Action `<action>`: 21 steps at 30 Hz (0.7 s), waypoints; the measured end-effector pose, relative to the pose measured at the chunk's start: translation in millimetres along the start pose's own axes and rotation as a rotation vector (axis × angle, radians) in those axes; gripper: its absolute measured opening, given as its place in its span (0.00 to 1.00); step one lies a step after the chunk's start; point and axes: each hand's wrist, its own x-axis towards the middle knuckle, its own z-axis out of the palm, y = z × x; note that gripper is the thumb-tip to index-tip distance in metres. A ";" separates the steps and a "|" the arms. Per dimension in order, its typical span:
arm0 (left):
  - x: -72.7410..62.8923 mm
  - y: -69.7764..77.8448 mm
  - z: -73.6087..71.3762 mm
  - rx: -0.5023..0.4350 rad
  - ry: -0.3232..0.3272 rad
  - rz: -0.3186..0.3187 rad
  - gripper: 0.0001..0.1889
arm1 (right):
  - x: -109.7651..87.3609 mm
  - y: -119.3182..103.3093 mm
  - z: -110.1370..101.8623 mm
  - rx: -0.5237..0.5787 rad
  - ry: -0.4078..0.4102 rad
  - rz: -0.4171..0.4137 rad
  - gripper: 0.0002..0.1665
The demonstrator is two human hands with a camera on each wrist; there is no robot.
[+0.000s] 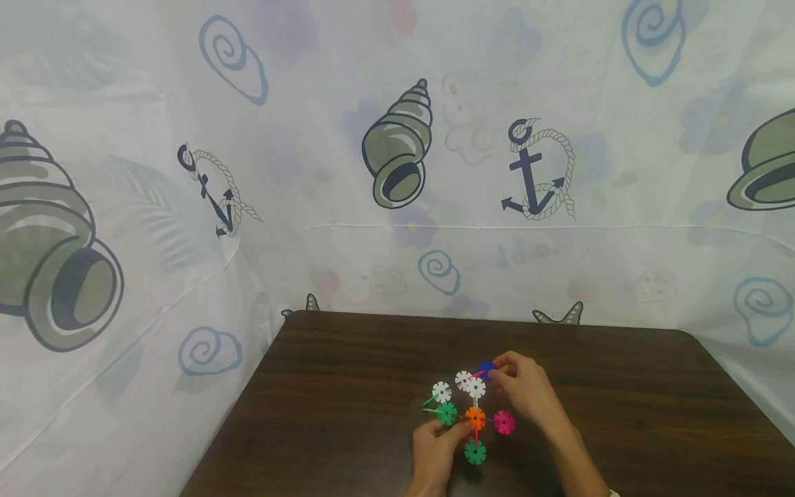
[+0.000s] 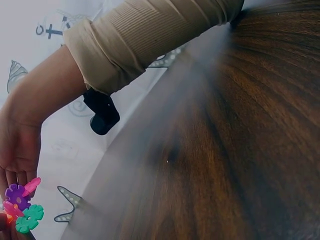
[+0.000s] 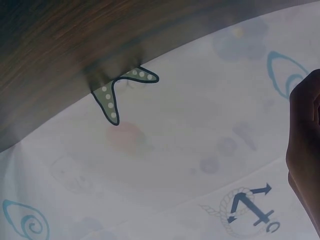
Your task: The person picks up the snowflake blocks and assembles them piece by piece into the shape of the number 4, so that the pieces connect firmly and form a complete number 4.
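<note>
In the head view, several notched plastic discs are slotted together into a branching figure above the brown table. An orange disc [image 1: 475, 418] is at its middle, with a pink disc [image 1: 504, 422] to the right and a green disc [image 1: 475, 452] below. My left hand [image 1: 433, 450] pinches the figure by the orange disc, under another green disc [image 1: 446, 413]. Between thumb and fingertips, my right hand [image 1: 528, 392] holds a blue disc [image 1: 486, 371] at the figure's upper right, beside white discs [image 1: 475, 388]. A purple disc [image 2: 18, 196] shows in the left wrist view.
The dark wood table [image 1: 323, 386] reaches back to a hanging white cloth [image 1: 348, 269] printed with shells and anchors. A beige sleeve [image 2: 145, 42] crosses the left wrist view, with a black device [image 2: 103, 114] at its cuff.
</note>
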 end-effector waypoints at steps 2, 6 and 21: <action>0.0 -0.5 -0.3 -0.004 -0.002 -0.001 0.10 | -0.2 0.3 0.8 0.000 0.003 0.001 0.12; -0.6 -1.2 -1.0 -0.004 0.004 0.000 0.10 | -1.1 0.5 2.8 -0.001 0.002 0.008 0.11; -1.5 -2.9 -3.7 0.035 0.025 -0.020 0.11 | -2.9 1.9 6.5 0.003 -0.004 0.026 0.11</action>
